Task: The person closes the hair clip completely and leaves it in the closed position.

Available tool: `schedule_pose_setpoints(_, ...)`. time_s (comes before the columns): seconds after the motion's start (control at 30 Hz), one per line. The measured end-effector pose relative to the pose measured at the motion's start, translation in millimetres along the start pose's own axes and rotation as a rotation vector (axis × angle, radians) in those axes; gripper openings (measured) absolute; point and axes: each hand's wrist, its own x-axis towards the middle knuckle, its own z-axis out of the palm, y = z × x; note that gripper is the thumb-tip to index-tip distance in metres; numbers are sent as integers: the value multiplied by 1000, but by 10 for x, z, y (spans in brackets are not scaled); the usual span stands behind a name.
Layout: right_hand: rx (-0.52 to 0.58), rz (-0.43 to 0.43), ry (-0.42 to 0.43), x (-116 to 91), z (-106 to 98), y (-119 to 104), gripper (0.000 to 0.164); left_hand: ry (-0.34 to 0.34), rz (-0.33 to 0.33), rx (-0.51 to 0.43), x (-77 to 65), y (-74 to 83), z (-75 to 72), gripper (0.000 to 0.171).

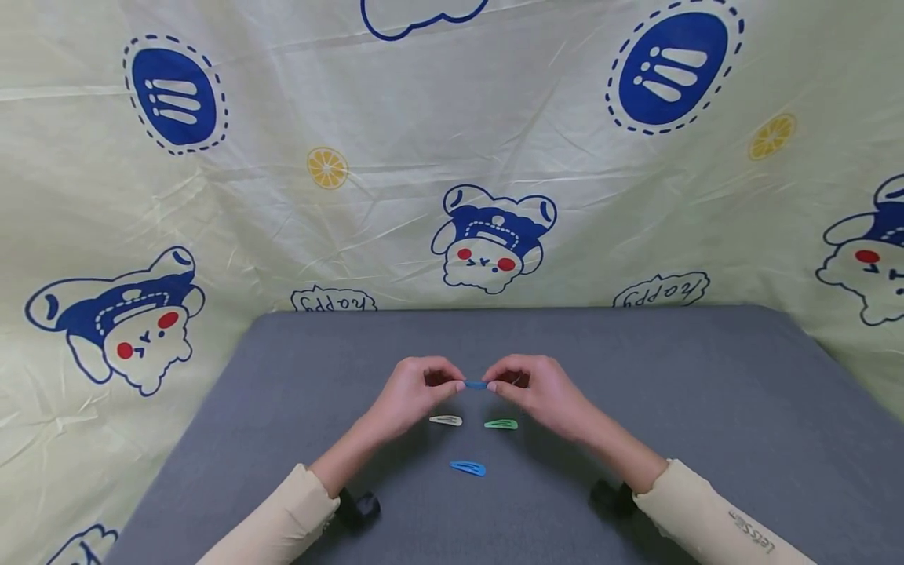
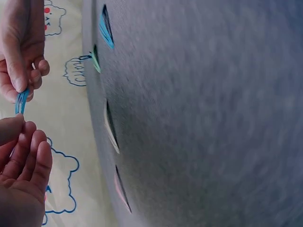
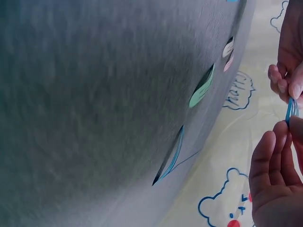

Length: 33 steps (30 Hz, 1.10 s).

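Between my two hands, raised above the grey table, is a blue snap hair clip [image 1: 476, 384]. My left hand [image 1: 417, 390] pinches one end of it with thumb and fingertips. The other end is pinched by my right hand [image 1: 542, 392] in the same way. In the left wrist view the held clip [image 2: 21, 100] shows its slotted frame, with the remaining left fingers loosely bent below. On the cloth beneath lie a cream hair clip [image 1: 446, 421], a green hair clip [image 1: 501, 424] and, nearer me, another blue hair clip [image 1: 468, 468].
A pink hair clip [image 2: 121, 191] lies beyond the cream one in the left wrist view, hidden in the head view. Another blue clip [image 3: 171, 156] lies past the green one in the right wrist view. A printed cloth [image 1: 395, 235] hangs behind the grey table [image 1: 636, 353].
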Motion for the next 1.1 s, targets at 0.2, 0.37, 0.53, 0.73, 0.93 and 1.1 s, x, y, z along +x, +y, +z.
schedule_pose_setpoints(0.2,0,-16,-97,150,-68,124,8,-58,-16,17,123,-81,-16,4)
schedule_pose_setpoints(0.37,-44,-24,-145,262,-98,219,8,-114,-28,59,222,-138,-21,5)
schedule_pose_setpoints(0.53,-71,-30,-166,339,-101,303,7,-156,-20,121,301,-166,-17,4)
schedule_pose_setpoints(0.73,-79,-10,-213,405,-95,374,5,-204,-4,161,374,-240,0,3)
schedule_pose_setpoints(0.93,-87,25,-294,448,-81,451,4,-257,-2,220,421,-322,52,6)
schedule_pose_setpoints(1.1,-77,39,-334,469,-49,485,4,-272,5,256,430,-357,79,9)
